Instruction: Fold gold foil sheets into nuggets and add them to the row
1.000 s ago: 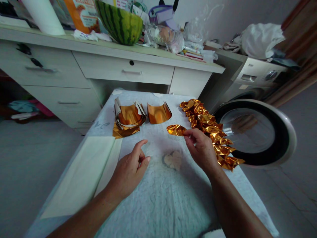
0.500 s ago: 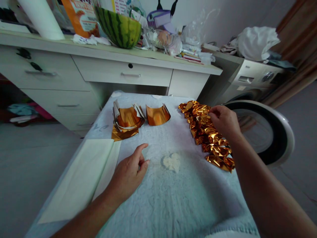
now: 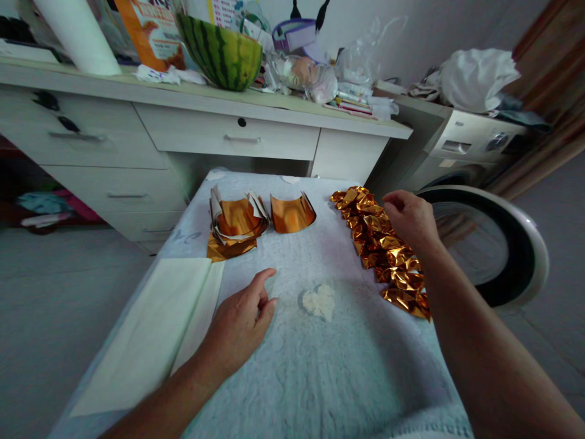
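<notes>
My left hand (image 3: 244, 317) hovers or rests low over the cloth-covered table, empty, with index finger and thumb apart. My right hand (image 3: 411, 216) is beside a long pile of crumpled, shiny gold foil pieces (image 3: 363, 228) on the table's right side. Its fingers are bent, thumb and index finger slightly apart, and nothing shows between them. A curved gold foil sheet (image 3: 292, 213) stands alone at the table's far middle. Left of it, a curled stack of gold foil sheets with pale backs (image 3: 237, 218) lies over a flat gold piece (image 3: 231, 249).
White folded paper or cloth (image 3: 146, 329) covers the table's left edge. Behind is a white desk (image 3: 201, 131) with a cut watermelon (image 3: 223, 55), plastic bags and an orange pouch (image 3: 155, 36). On the right, a washing machine's round door (image 3: 525, 244) hangs open near my right arm.
My right hand has shifted slightly left and up, its fingers lifting off the foil pieces. My left hand stays almost where it was. The whole view has moved a little.
</notes>
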`<action>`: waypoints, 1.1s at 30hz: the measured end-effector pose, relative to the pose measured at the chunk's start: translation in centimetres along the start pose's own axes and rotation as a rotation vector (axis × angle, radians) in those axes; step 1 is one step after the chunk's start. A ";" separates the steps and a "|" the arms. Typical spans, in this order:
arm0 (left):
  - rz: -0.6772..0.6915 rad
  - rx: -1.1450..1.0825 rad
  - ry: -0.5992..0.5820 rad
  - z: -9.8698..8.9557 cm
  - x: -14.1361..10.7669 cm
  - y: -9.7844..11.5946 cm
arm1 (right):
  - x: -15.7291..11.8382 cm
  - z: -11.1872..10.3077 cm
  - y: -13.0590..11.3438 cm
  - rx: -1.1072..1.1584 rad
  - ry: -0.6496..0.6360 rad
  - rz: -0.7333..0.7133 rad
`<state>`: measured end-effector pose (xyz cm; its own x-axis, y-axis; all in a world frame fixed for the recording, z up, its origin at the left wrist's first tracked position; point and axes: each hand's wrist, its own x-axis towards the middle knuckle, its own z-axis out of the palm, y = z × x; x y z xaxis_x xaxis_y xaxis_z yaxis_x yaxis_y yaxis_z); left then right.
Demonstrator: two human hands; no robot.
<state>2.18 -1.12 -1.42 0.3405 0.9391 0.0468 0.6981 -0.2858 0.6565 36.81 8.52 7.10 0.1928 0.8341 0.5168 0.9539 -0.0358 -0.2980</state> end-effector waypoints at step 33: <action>0.041 0.057 -0.026 0.2 0.1 0.1 | -2.2 10.6 -10.9 -0.104 -0.206 0.030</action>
<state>2.46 -1.09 -1.50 0.3850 0.9214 0.0531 0.7179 -0.3352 0.6101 23.58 12.93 0.73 0.1801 0.9261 0.3315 0.9691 -0.1095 -0.2209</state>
